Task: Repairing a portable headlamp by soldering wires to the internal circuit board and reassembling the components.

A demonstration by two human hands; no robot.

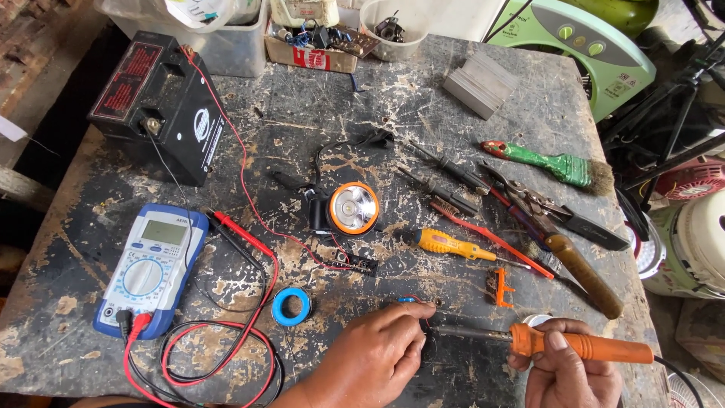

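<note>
Right hand (565,363) is wrapped tight round the orange handle of a soldering iron (529,338); its dark metal shaft runs left, tip almost at the left hand's fingertips. Left hand (377,349) is half curled, thumb and forefinger pinching a small part with thin red and blue wires (408,300), pressed down on the bench (302,125) near its front edge.

Bench top is dark, scratched, paint flaking pale. Blue tape roll (291,306) lies just left of the left hand. Round headlamp (349,208) with orange rim sits mid-bench. Blue multimeter (151,268) is at far left, red and black leads looped in front of it. Black boxy battery (162,102) is at back left. Yellow screwdriver (451,245), pliers (529,198) and a green-handled brush (550,163) crowd the right side. Open room: a narrow strip between tape and iron.
</note>
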